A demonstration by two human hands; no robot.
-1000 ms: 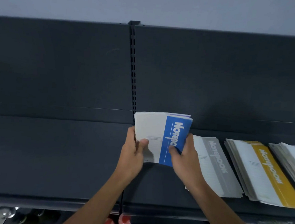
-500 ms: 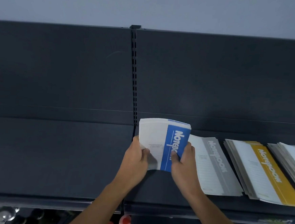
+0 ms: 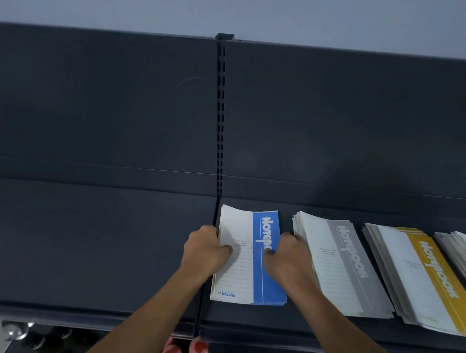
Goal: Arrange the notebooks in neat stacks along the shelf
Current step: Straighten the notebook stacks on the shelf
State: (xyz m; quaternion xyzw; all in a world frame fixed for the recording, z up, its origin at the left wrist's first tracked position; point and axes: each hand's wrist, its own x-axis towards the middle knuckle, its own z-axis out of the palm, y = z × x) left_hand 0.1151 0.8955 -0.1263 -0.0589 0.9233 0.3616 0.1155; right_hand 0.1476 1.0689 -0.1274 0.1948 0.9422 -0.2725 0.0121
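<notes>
My left hand [image 3: 206,251] grips the left edge of the blue notebook stack [image 3: 246,277], thumb curled onto the cover. My right hand [image 3: 289,257] grips its right edge the same way. The stack lies flat on the dark shelf [image 3: 81,248], just right of the seam. Farther right lie the grey notebook stack [image 3: 341,268] and the yellow notebook stack [image 3: 427,280].

Pale grey-blue wall [image 3: 239,7], topmost. Dark matt back panels [image 3: 93,95] beneath. Black slotted metal upright [image 3: 221,119] between panels. Two red round caps [image 3: 198,350], bottom edge. Shiny metal knob [image 3: 14,330], bottom left.
</notes>
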